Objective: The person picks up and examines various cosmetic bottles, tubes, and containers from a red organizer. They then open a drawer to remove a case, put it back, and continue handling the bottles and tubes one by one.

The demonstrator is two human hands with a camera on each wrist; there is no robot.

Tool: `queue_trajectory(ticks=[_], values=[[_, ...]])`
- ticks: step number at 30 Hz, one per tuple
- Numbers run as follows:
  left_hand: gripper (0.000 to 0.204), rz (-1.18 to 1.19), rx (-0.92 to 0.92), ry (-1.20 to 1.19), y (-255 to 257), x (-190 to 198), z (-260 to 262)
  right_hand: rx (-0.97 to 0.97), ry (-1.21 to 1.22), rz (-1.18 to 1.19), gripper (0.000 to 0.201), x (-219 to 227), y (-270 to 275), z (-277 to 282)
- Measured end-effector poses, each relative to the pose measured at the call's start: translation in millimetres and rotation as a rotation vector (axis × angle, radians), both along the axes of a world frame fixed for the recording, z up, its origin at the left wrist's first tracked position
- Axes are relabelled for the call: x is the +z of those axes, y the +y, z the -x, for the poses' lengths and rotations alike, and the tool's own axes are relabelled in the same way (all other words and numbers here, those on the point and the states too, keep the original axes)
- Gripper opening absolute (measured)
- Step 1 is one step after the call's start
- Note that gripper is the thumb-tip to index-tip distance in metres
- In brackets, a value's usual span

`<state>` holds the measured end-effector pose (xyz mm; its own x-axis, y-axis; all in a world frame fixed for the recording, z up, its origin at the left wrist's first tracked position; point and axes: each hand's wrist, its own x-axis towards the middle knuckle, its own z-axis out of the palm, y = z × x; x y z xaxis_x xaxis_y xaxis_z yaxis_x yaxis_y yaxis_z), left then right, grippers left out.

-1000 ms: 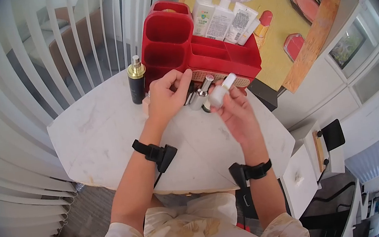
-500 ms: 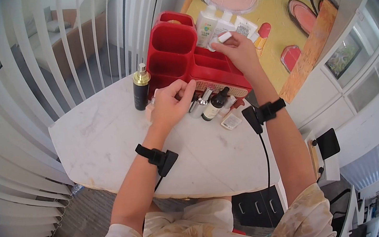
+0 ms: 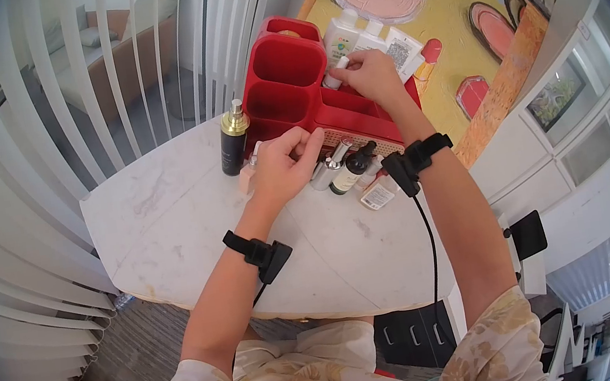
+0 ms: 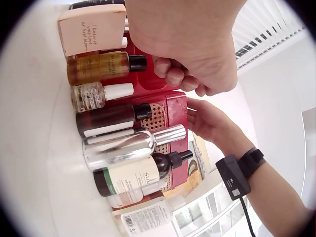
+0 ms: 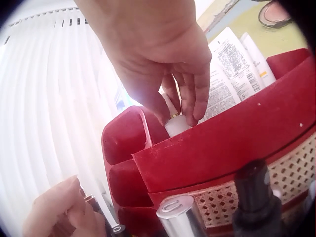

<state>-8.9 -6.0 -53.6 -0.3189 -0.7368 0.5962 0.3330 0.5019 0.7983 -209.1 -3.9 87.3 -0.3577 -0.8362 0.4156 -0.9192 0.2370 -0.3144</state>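
My right hand (image 3: 379,75) pinches a small white bottle (image 5: 177,126) with a white cap, its lower part inside a compartment of the red organizer (image 5: 227,143). White bottles (image 3: 340,36) and a white tube (image 3: 404,50) lean upright in the compartment behind it. Near the organizer's front wall, my left hand (image 3: 284,166) hovers with loosely curled fingers and nothing visible in them. Below it in the left wrist view stand a pale pink box (image 4: 91,30), an amber bottle (image 4: 98,68), a silver bottle (image 4: 118,149) and a dropper bottle (image 4: 129,177).
A dark bottle with a gold collar (image 3: 233,144) stands left of the organizer on the white marbled table (image 3: 172,240). A small labelled bottle (image 3: 377,195) is at the row's right end. Behind leans a yellow painting (image 3: 445,19); white blinds (image 3: 103,86) hang at left.
My right hand has carried the white bottle from above the front row up over the organizer, then lowered it into a compartment. My left hand has barely moved.
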Motion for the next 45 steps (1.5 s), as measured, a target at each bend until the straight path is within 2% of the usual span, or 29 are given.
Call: queue_trajectory(ticks=[5, 8, 14, 17, 20, 23, 29, 35, 38, 41, 45], values=[[0.032, 0.006, 0.008, 0.004, 0, 1, -1, 0.012, -0.046, -0.025, 0.041, -11, -8, 4], [0.032, -0.001, 0.011, -0.004, 0, 1, -1, -0.011, 0.038, -0.088, 0.044, -7, -4, -11], [0.031, 0.020, 0.023, -0.019, -2, -2, 0, 0.088, -0.113, -0.068, 0.039, -12, 1, -1], [0.031, 0.005, 0.017, -0.008, -2, -4, 1, 0.111, -0.088, -0.039, 0.039, -12, 6, 3], [0.032, -0.007, 0.025, -0.012, -2, -5, 3, 0.082, -0.115, 0.015, 0.038, -8, 20, 3], [0.033, 0.011, 0.038, -0.018, -3, -4, 3, 0.144, -0.107, 0.217, 0.031, -10, 42, 10], [0.034, 0.006, 0.037, 0.005, -2, -5, 4, 0.089, -0.222, 0.406, 0.022, -28, 110, 22], [0.034, 0.007, 0.033, 0.018, -2, -5, 4, 0.108, -0.343, 0.280, 0.018, -82, 173, 23], [0.033, 0.015, 0.033, 0.006, -3, -6, 5, 0.140, -0.230, 0.131, 0.020, -91, 195, -1], [0.030, 0.012, 0.016, -0.011, -5, -12, 6, 0.113, -0.247, 0.092, 0.025, -100, 206, -11], [0.029, -0.014, -0.002, -0.010, -7, -14, 8, 0.182, -0.293, 0.123, 0.028, -107, 211, -20]])
